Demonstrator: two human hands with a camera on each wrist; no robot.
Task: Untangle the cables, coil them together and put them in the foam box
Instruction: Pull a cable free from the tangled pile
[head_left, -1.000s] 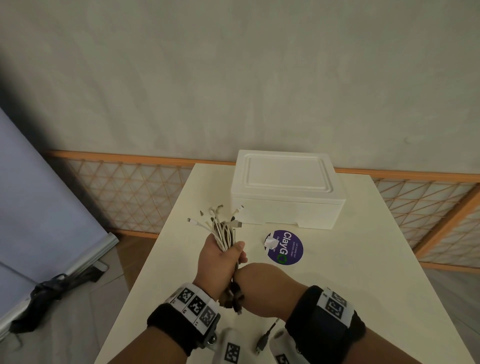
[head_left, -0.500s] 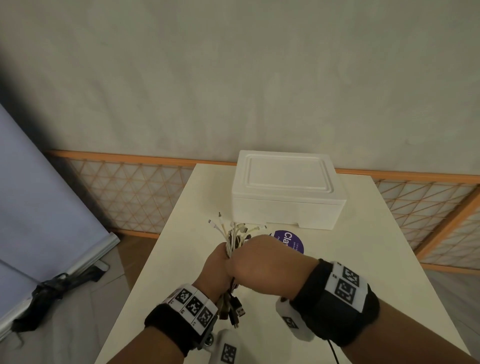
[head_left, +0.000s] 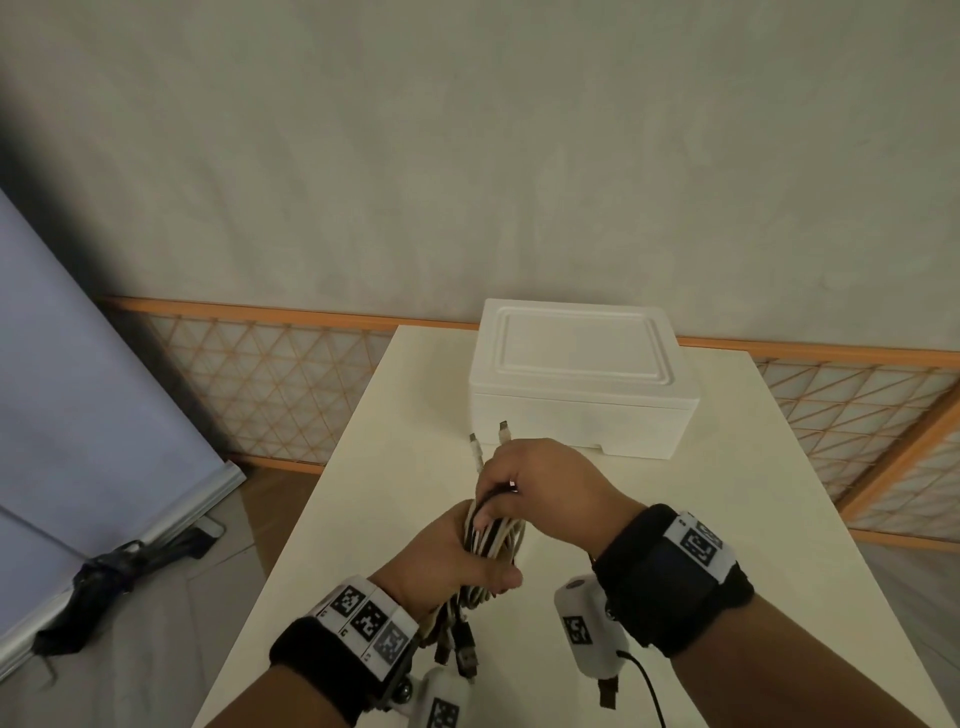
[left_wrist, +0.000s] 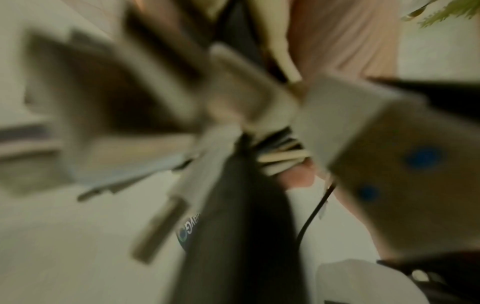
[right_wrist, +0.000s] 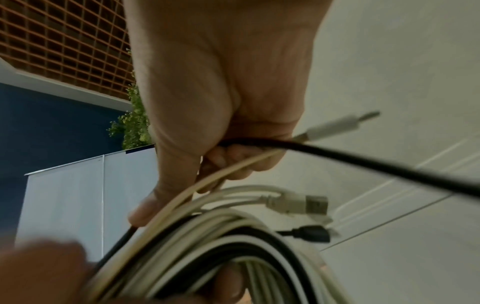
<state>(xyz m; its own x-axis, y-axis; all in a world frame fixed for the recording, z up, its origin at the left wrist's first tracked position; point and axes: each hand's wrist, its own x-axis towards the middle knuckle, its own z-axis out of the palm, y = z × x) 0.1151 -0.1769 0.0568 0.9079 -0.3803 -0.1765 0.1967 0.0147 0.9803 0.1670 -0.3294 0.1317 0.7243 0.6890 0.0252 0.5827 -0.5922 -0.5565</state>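
While both hands grip, cables (head_left: 493, 540) look looped, white & blk

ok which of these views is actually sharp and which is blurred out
Head view: sharpest, dim even light, the foam box and both hands crisp, straight edges bowed by the wide lens. Left wrist view: heavily smeared, only a few cable strands readable. Right wrist view: right hand and cables fairly clear, bottom left corner blurred.

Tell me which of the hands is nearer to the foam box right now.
The right. The right hand grips the cable bundle just in front of the closed foam box, not touching it. The left hand holds the bundle lower down, farther from the box.
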